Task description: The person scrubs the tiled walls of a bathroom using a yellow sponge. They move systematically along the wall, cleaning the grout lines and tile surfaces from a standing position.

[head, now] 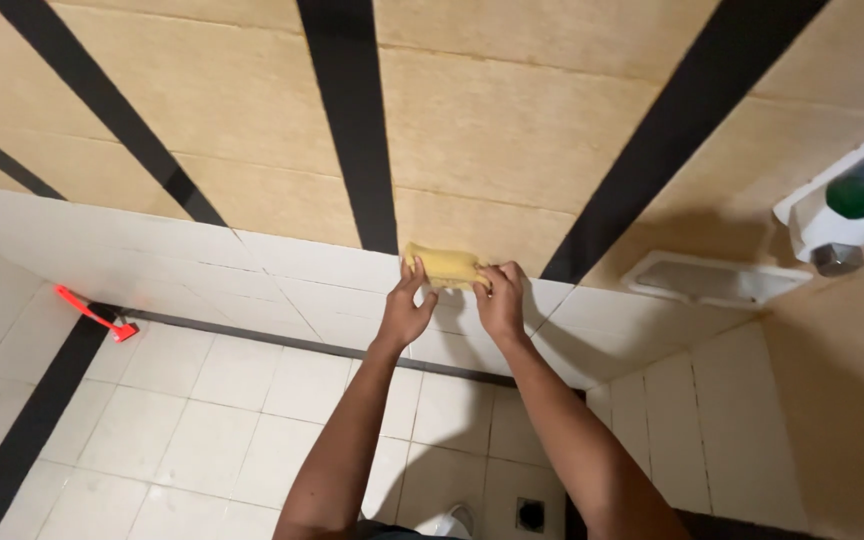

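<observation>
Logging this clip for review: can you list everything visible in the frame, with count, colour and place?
sponge: 1, yellow, held against the wall where beige tiles meet white
wall stripes: several, black, running across the beige wall
soap dish: 1, white, fixed to the wall at right
dispenser: 1, white with a green part, far right
handle: 1, red, on the left wall
floor drain: 1, dark, in the white tiled floor at bottom
left hand: 1, fingers on the sponge's left end
right hand: 1, fingers on the sponge's right end
</observation>
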